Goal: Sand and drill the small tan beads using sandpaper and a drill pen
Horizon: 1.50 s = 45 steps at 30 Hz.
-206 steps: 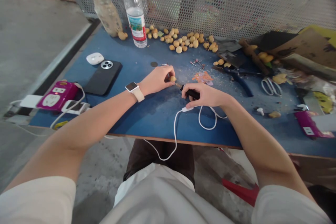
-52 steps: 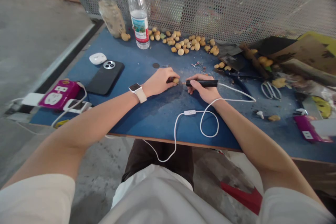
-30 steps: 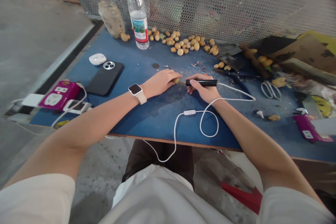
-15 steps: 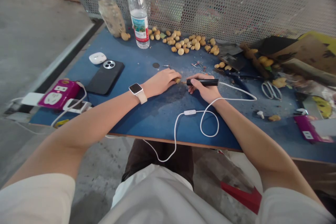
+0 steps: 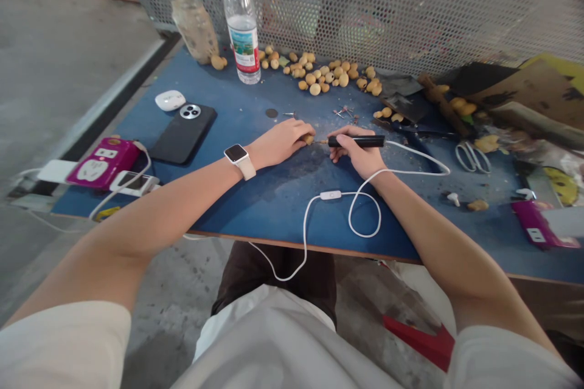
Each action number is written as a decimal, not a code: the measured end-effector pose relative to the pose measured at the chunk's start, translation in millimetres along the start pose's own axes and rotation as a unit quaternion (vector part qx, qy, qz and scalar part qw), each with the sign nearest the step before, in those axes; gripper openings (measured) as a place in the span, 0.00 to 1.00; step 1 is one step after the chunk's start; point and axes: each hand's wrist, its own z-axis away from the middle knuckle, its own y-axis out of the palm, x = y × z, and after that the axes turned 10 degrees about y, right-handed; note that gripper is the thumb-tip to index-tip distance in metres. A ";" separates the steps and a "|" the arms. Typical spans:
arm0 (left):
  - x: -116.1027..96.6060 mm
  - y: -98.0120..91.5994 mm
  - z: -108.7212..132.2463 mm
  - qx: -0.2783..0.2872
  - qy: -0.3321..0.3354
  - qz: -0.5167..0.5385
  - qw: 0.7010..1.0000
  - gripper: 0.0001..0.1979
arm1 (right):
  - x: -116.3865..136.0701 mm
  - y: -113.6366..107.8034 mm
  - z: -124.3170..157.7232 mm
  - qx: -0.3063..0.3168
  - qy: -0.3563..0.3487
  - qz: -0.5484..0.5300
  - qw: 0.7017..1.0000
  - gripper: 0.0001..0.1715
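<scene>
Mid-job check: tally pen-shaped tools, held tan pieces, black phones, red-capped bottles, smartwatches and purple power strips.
Pen-shaped tool, in the right hand: 1
Tan piece, in the left hand: 1
Black phone: 1
Red-capped plastic bottle: 1
Smartwatch: 1
Purple power strips: 2
Total: 7

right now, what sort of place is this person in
Probably a small workshop or craft bench: the right hand holds a corded black tool, thin metal pieces lie scattered on the marked blue table, and a perforated screen stands behind it.
</scene>
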 end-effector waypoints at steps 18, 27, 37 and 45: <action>-3.2 -1.8 -0.2 0.001 -0.007 0.002 1.000 0.17 | -0.3 0.9 0.5 -0.007 -0.005 0.009 1.000 0.37; 0.7 2.6 1.3 -0.012 0.002 0.000 1.000 0.16 | 1.1 0.8 1.8 -0.024 -0.023 0.037 0.999 0.36; -0.5 2.5 1.2 -0.009 -0.009 -0.004 1.000 0.15 | 4.8 -4.8 2.7 -0.063 -0.032 -0.015 0.997 0.38; -1.7 0.4 0.3 -0.010 -0.010 0.002 1.000 0.15 | 0.1 1.2 1.2 -0.028 -0.023 0.040 0.999 0.40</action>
